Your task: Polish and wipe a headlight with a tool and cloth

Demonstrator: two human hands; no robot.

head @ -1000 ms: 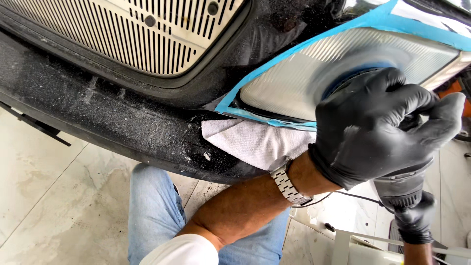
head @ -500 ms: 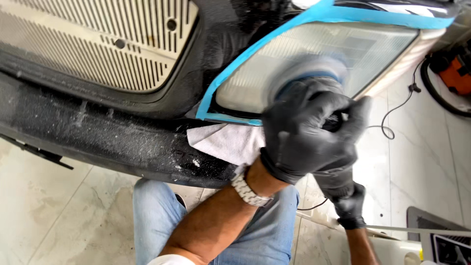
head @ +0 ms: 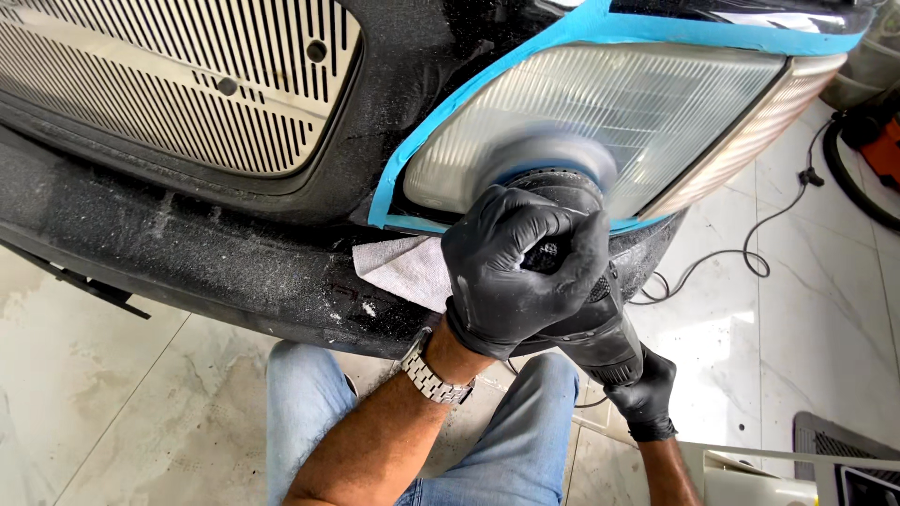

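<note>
My left hand (head: 520,267), in a black glove with a metal watch at the wrist, presses down on the head of a black power polisher (head: 605,333). My right hand (head: 647,398), also gloved in black, grips the tool's rear body below. The spinning pad (head: 553,155) is blurred and lies against the lower left part of a car's cloudy ribbed headlight (head: 656,103). Blue masking tape (head: 469,94) borders the lens. A grey cloth (head: 403,267) is tucked under the headlight's lower left corner, right beside my left hand.
A dusty black bumper (head: 187,253) runs below a slatted grille (head: 169,84). My knees in blue jeans (head: 309,412) rest on pale marble tiles. A thin cable (head: 741,253) loops across the floor toward an orange and black machine (head: 877,141) at the right edge.
The polisher and both hands have slid left along the lens, from its right part to its lower left part. The view has shifted with them.
</note>
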